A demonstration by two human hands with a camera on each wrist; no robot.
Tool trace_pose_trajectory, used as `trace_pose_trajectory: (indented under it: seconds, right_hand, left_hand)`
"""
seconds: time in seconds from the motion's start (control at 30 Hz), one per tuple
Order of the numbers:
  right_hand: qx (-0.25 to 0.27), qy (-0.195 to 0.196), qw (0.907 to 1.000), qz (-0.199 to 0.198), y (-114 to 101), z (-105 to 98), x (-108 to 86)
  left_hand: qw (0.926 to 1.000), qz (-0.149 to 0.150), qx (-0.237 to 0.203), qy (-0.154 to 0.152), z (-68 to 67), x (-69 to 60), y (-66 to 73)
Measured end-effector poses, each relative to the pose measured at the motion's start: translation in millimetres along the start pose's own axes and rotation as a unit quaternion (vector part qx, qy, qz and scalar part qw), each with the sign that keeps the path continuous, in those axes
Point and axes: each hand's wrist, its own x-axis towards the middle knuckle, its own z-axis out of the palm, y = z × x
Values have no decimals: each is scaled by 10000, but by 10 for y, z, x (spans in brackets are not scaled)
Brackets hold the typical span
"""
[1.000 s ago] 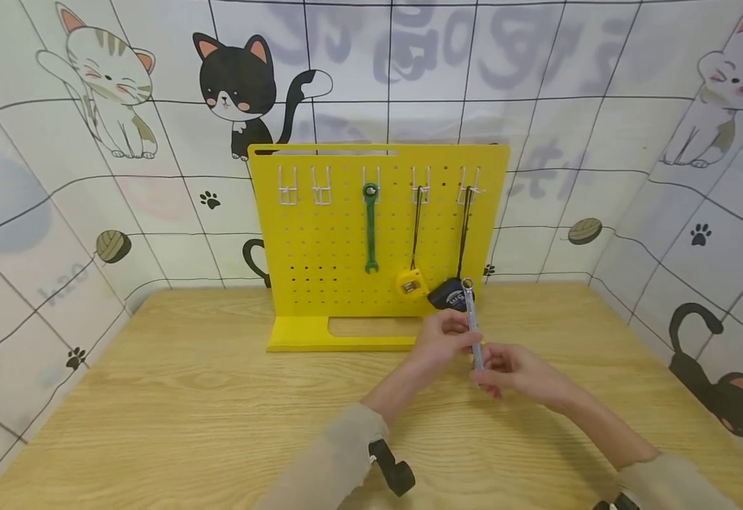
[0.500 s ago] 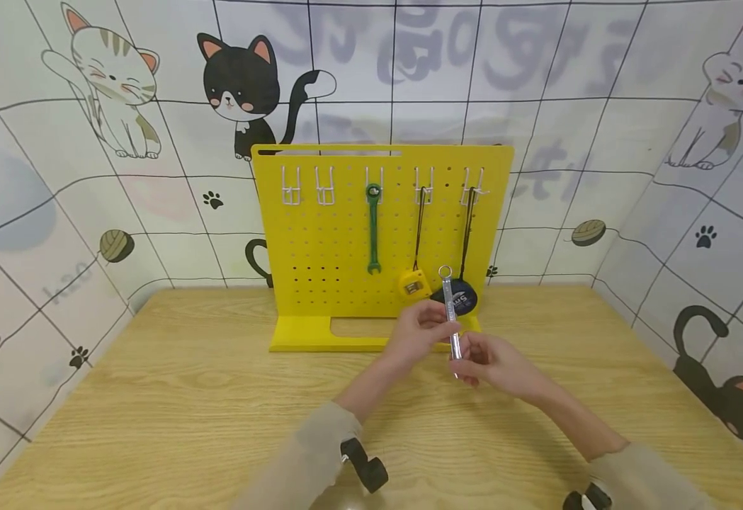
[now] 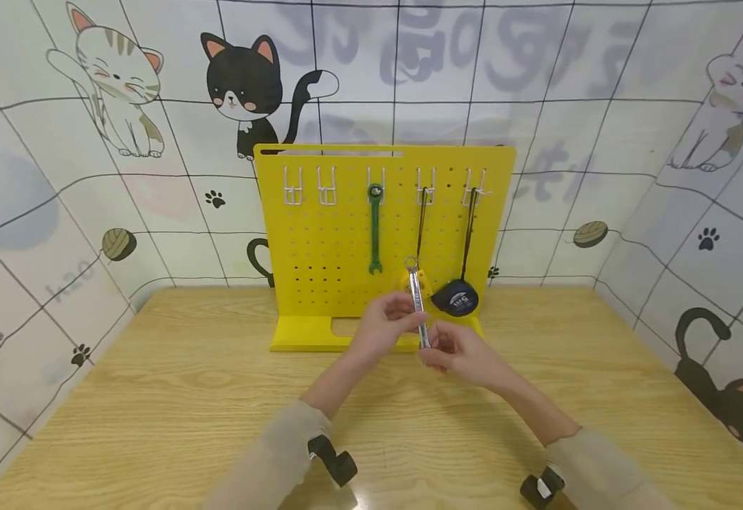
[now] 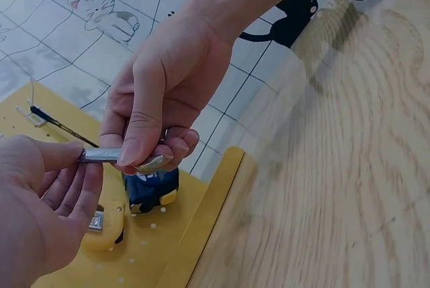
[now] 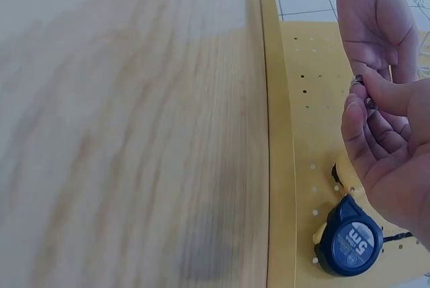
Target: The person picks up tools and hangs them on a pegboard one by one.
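A silver combination wrench [image 3: 416, 290] is held between both hands in front of the pegboard, its ring end up and tilted slightly left. My left hand [image 3: 384, 327] pinches it around the middle of the shank. Lower down, my right hand [image 3: 463, 352] grips the open end between thumb and fingers, as the left wrist view shows with the right hand [image 4: 168, 93] over that end. Behind the ring end hangs a yellow tape measure [image 3: 423, 281], partly covered. Just right of it is a dark blue tape measure [image 3: 457, 298] on a black cord.
The yellow pegboard [image 3: 339, 241] stands on the wooden table [image 3: 186, 397] against a cat-printed wall cloth. From one of its white wire hooks hangs a green wrench [image 3: 374, 230]. Two hooks on the left, including the outer hook [image 3: 292, 191], carry nothing.
Both hands have moved left together with the silver wrench, from before the dark blue tape measure to before the yellow one. The grip looks the same.
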Motion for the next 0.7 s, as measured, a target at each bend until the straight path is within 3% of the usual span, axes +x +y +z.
trace_pose_trajectory:
  seconds: [0.33, 0.7]
  right_hand:
    - [58, 80, 9997, -213, -103, 183, 252]
    - [16, 180, 9992, -366, -228, 364, 526]
  left_hand:
    - [9998, 122, 102, 156, -312, -64, 95]
    - [9982, 259, 122, 534, -601, -95, 192]
